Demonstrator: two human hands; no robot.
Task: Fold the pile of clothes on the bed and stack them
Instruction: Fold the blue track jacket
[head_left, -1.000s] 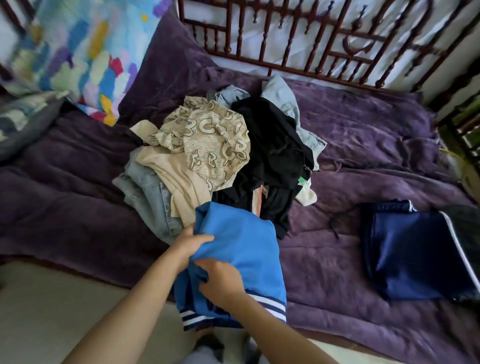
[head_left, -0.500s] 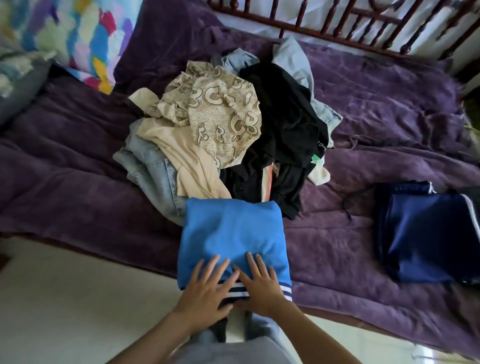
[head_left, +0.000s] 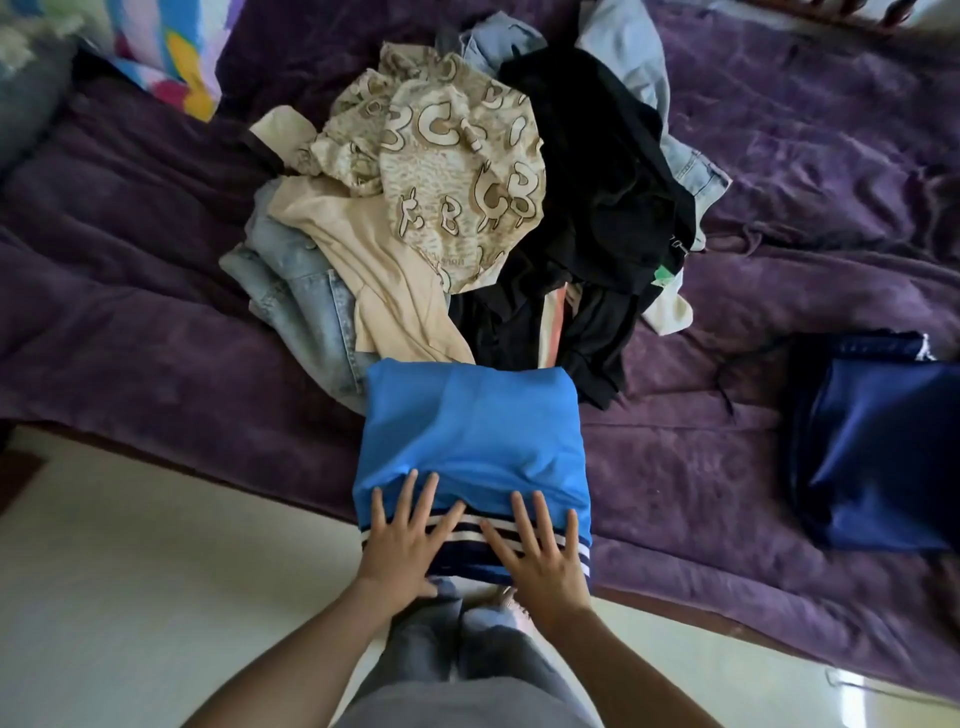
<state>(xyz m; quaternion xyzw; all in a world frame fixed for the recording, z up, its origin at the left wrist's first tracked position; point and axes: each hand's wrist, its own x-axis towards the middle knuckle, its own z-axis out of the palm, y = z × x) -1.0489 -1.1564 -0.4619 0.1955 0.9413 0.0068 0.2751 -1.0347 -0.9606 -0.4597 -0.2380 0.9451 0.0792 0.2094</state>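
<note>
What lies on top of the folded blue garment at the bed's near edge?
The left hand and right hand press flat, fingers spread, on the striped near end of the blue garment. Nothing else lies on it. The purple blanket beneath it is covered there.

A crumpled purple blanket (head_left: 130, 312) spreads across most of the view. At the upper left a pillow with bright multicoloured patches (head_left: 171, 47) lies on it, just beside a grey pillow (head_left: 26, 104) at the left edge, and a strip of dark red-brown railing (head_left: 852, 14) shows at the top right. A pale glossy floor (head_left: 156, 597) runs along the blanket's near edge.
</note>
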